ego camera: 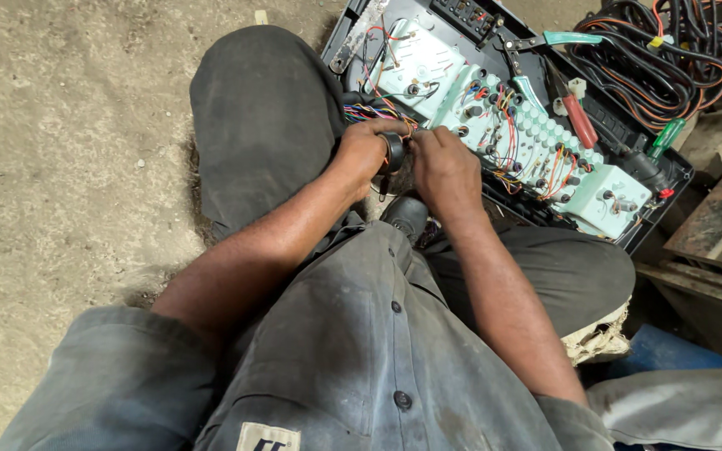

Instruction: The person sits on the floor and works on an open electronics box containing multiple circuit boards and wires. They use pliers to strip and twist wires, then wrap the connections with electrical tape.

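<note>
While gripping black tape roll: left hand, right hand.

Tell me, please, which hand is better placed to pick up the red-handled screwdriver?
Probably the right hand: it lies nearer the red-handled screwdriver on the panel's far side, while the left hand grips a black roll.

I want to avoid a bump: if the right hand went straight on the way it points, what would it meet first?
Probably the pale green panel with its coloured wires: the right hand points up toward it, fingertips near its edge. Depth is unclear.
</note>
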The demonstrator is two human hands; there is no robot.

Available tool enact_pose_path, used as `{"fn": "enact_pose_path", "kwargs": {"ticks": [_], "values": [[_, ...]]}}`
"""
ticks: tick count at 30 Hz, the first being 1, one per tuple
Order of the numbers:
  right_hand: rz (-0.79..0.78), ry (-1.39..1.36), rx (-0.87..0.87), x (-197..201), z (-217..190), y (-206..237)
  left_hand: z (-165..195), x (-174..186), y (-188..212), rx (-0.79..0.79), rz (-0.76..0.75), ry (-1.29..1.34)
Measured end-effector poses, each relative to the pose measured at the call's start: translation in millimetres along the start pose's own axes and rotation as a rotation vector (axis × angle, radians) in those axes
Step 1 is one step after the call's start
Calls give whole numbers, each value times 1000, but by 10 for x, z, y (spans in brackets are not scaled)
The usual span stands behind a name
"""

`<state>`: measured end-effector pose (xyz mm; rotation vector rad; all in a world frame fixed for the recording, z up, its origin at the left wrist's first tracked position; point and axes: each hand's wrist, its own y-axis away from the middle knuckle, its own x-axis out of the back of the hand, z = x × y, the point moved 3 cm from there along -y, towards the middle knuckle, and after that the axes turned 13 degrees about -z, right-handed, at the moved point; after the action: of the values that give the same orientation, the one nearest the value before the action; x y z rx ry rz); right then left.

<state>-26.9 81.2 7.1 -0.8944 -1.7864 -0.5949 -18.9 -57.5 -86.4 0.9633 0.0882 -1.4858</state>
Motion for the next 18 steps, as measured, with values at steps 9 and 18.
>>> {"fn": "enact_pose_path", "kwargs": {"ticks": [9, 18], "values": [[-210, -1214, -536, -309, 337, -91, 107, -62, 119, 43, -56, 36], [-65, -453, -297, -251, 164, -89, 35, -39, 88, 46, 2, 42]]}}
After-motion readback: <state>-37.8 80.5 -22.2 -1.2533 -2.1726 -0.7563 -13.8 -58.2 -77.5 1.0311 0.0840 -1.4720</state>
